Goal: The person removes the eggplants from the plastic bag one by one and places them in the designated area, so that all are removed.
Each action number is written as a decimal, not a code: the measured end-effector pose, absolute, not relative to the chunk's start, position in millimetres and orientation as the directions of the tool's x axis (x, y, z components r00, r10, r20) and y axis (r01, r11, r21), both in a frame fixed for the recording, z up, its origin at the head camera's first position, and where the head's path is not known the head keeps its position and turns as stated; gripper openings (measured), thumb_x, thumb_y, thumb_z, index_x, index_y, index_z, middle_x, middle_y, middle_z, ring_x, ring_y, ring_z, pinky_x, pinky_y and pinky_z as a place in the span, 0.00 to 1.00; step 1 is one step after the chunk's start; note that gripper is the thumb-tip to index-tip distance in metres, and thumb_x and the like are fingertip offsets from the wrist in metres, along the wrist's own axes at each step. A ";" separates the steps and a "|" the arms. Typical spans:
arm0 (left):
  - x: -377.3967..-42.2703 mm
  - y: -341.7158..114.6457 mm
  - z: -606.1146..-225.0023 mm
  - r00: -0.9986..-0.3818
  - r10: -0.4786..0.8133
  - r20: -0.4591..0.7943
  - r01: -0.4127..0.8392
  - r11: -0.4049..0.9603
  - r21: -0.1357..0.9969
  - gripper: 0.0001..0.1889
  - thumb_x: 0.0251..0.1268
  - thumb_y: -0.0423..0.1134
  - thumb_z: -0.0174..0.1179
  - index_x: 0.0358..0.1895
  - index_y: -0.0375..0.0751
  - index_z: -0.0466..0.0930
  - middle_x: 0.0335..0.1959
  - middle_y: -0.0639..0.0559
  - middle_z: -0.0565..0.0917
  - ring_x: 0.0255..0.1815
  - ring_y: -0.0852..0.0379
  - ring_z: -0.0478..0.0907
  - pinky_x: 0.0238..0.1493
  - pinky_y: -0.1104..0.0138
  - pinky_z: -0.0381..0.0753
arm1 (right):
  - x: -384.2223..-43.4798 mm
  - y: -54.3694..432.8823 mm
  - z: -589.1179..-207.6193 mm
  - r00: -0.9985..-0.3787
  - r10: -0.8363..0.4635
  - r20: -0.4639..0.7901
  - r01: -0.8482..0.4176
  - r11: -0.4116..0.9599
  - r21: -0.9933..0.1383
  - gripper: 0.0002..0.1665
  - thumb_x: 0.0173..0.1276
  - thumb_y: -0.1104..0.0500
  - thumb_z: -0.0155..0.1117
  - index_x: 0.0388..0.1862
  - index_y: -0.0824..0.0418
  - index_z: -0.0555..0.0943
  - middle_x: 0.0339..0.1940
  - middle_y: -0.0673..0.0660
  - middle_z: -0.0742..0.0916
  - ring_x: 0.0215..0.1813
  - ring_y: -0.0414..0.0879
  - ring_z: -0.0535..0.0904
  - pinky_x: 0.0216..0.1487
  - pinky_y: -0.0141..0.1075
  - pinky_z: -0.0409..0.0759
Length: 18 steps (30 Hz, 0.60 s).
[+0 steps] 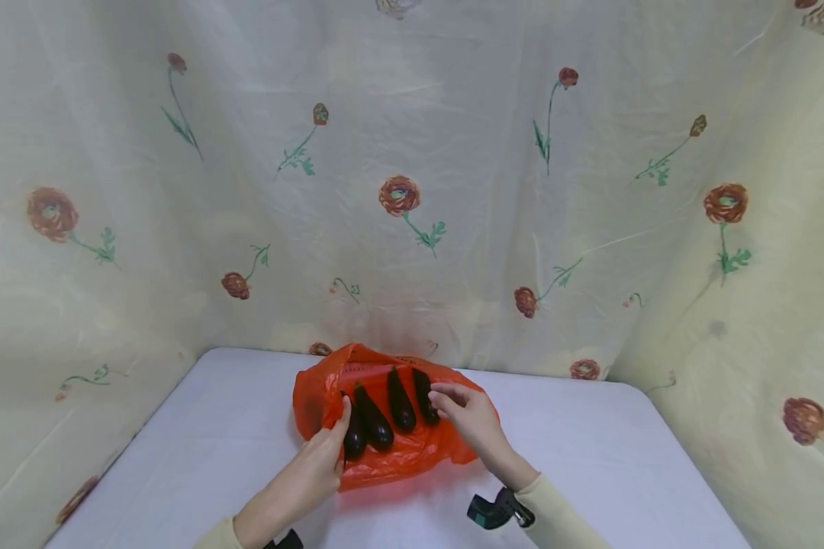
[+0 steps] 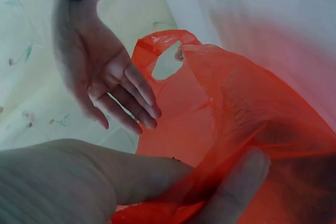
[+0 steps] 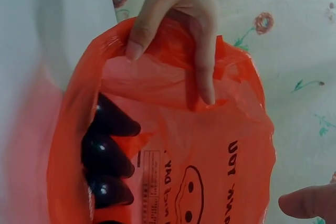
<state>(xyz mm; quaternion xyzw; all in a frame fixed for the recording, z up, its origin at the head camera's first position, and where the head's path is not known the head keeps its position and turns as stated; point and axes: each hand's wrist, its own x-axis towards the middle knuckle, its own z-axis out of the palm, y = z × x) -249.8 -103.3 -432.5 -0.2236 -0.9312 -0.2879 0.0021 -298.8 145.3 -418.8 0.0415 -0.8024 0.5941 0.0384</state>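
A red-orange plastic bag (image 1: 419,457) lies on the table with its mouth spread. Inside it several dark, glossy eggplants (image 1: 400,404) are side by side, and their rounded ends (image 3: 107,156) show in the right wrist view. My left hand (image 1: 319,457) grips the bag's left edge, and in the left wrist view the plastic (image 2: 226,98) runs between its thumb and fingers. Over the bag's right side is my right hand (image 1: 477,423), near the rightmost eggplant (image 1: 426,398). Its fingers look loosely extended in the left wrist view, with nothing held.
A white table (image 1: 199,435) lies under the bag. Behind it and at both sides hangs a pale curtain (image 1: 467,290) with printed flowers. Dark bands with cameras (image 1: 497,509) sit on the wrists. Dark printing (image 3: 189,198) marks the bag's inner wall.
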 end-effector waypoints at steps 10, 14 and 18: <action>-246.6 -101.2 -434.8 -0.897 0.428 0.112 0.414 0.722 0.555 0.52 0.54 0.17 0.58 0.76 0.34 0.32 0.26 0.52 0.71 0.29 0.56 0.66 0.36 0.65 0.78 | -311.8 143.0 -412.7 -0.991 -0.115 -0.067 0.041 0.211 -0.977 0.26 0.71 0.50 0.57 0.61 0.65 0.76 0.59 0.63 0.82 0.56 0.51 0.81 0.60 0.45 0.75; -246.1 -101.4 -435.7 -0.894 0.434 0.110 0.417 0.718 0.558 0.53 0.54 0.17 0.58 0.77 0.35 0.31 0.25 0.53 0.69 0.28 0.56 0.66 0.36 0.65 0.78 | -319.6 141.9 -409.6 -0.984 -0.132 -0.120 0.102 0.133 -0.986 0.25 0.74 0.52 0.53 0.61 0.67 0.76 0.60 0.65 0.80 0.56 0.52 0.79 0.64 0.48 0.71; -245.8 -101.3 -435.4 -0.892 0.435 0.125 0.426 0.716 0.553 0.53 0.54 0.17 0.58 0.77 0.35 0.31 0.24 0.54 0.69 0.28 0.57 0.65 0.35 0.66 0.77 | -325.9 139.0 -407.6 -0.981 -0.122 -0.153 0.139 0.111 -0.984 0.24 0.74 0.53 0.53 0.61 0.67 0.76 0.63 0.65 0.78 0.60 0.55 0.76 0.67 0.50 0.68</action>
